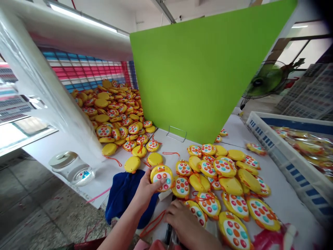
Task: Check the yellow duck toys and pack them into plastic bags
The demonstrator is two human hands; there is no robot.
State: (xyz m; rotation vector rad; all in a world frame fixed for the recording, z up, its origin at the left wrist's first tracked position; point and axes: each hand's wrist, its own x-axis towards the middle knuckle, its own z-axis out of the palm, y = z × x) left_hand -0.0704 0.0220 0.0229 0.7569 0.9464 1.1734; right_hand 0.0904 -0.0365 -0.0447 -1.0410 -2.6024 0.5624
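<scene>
My left hand [146, 190] is closed around a yellow round toy [162, 177] with a white face and coloured buttons, thumb pressed on its front, held just above the white table [283, 198]. My right hand [180, 219] rests low on the table with fingers curled, next to a black pen-like object [168, 233] and an orange cord [153, 225]; what it grips is hidden. Several more of the same yellow toys [223, 180] lie spread on the table to the right of my hands.
A big heap of yellow toys [114, 114] fills the far left of the table. A green board [197, 69] stands upright behind. A blue cloth [125, 194] lies under my left hand. A white crate [293, 163] of bagged toys sits right. A clear jar [71, 168] stands left.
</scene>
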